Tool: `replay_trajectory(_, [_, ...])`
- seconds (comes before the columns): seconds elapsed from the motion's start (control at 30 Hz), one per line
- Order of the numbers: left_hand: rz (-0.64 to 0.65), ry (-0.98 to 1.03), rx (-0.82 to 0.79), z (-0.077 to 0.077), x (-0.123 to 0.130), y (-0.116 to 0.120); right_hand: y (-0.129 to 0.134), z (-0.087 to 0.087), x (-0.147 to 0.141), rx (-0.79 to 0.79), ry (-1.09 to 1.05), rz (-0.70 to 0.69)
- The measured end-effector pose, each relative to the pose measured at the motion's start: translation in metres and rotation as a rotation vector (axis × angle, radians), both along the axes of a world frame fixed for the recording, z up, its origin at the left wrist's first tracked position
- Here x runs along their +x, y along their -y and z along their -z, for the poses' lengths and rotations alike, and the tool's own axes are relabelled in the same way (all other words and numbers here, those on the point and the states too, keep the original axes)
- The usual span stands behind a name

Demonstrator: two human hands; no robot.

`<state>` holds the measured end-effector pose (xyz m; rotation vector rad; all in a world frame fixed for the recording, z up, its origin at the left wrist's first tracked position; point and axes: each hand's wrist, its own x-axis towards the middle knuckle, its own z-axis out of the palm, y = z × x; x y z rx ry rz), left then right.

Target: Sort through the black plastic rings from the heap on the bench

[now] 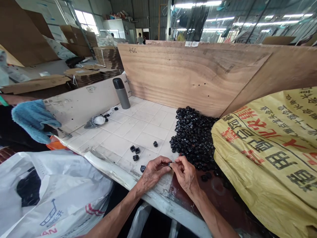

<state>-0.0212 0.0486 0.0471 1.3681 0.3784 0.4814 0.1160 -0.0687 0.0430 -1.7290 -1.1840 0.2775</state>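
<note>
Near the front edge of the tiled table, my left hand (155,170) and my right hand (184,173) meet fingertip to fingertip. Between them is a small black plastic part (170,164), mostly covered by the fingers. Both hands are closed in a pinch on it. Just left of my left hand lies a round black cap (143,169). Beyond it are several loose black caps (135,157), with a single black piece (155,143) standing apart. A large heap of the same black parts (193,135) rises beyond and to the right of my right hand.
A yellow woven sack (269,145) leans in on the right. A grey flask (122,94) stands at the back left, near a small plastic bag (95,121). Wooden boards (188,72) wall the table. A white sack (61,188) and blue towel (34,119) are at left.
</note>
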Motion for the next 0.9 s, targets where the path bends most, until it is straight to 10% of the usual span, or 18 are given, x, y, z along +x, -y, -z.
replay_trajectory(0.9, [0.013,0.053,0.055,0.000,-0.002,0.000,0.000,0.009,0.005,-0.007,0.157,-0.048])
